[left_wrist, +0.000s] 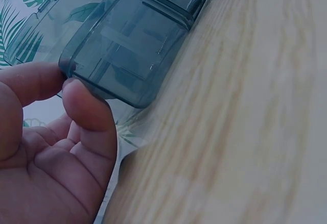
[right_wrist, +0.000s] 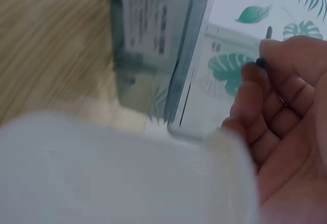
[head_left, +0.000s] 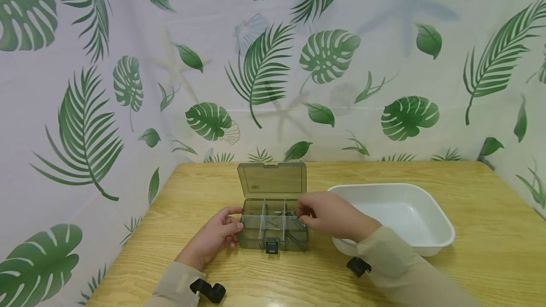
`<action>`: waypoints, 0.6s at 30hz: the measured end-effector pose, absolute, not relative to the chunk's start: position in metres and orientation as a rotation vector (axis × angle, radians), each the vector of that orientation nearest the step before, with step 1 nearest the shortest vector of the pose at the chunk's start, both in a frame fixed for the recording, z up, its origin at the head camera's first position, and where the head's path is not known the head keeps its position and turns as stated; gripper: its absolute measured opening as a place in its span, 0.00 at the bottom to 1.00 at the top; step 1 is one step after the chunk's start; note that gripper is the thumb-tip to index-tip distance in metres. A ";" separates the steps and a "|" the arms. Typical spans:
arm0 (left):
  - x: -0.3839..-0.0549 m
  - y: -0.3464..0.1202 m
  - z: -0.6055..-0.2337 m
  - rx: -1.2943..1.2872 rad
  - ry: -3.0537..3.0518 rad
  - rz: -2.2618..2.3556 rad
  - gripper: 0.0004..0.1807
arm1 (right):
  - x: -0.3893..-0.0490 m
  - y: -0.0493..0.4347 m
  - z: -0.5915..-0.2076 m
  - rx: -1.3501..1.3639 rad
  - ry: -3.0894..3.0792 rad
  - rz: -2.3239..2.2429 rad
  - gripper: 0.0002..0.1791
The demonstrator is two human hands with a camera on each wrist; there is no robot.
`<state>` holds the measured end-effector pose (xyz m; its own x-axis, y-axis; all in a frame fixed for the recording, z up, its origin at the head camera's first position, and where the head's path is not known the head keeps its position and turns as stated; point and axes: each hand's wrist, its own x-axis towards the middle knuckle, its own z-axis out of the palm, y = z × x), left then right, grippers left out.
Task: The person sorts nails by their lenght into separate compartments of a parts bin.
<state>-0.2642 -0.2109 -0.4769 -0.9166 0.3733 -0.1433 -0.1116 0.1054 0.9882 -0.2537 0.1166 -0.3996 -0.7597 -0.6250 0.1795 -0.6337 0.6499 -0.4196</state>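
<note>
A smoky see-through compartment box (head_left: 252, 235) stands on the table with its lid (head_left: 273, 181) raised at the back. My left hand (head_left: 217, 233) pinches the box's left edge between thumb and forefinger; the left wrist view shows both fingertips at a corner of the box (left_wrist: 127, 45). Over the right-hand compartments, my right hand (head_left: 334, 214) pinches a small dark screw (right_wrist: 269, 32) between thumb and forefinger. Its tip sticks up past the thumb, and part of it is hidden by the fingers. Several thin dark pieces (head_left: 292, 237) lie in the right-hand compartments, too small to identify.
A white plastic basin (head_left: 443, 231) stands to the right of the box, partly behind my right forearm. The wooden table (head_left: 204, 179) meets a leaf-printed cloth (head_left: 273, 141) at its back edge. A printed label (right_wrist: 145, 25) is on the box's side.
</note>
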 end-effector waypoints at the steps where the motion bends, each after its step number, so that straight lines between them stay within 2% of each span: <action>1: -0.264 -0.211 -0.477 0.257 2.028 1.873 0.30 | -0.254 0.112 -0.399 1.091 -2.835 0.730 0.08; 9: -0.264 -0.212 -0.477 0.255 2.005 1.884 0.29 | -0.253 0.083 -0.398 1.140 -2.815 0.694 0.08; 18: -0.263 -0.211 -0.475 0.260 2.029 1.874 0.29 | -0.253 0.067 -0.407 1.115 -2.800 0.646 0.03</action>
<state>-0.2631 -0.2106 -0.4753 -0.9162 0.3752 -0.1407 -0.1106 0.1009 0.9887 -0.2530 0.0670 -0.4067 -0.7370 -0.6440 0.2051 -0.6688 0.6509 -0.3594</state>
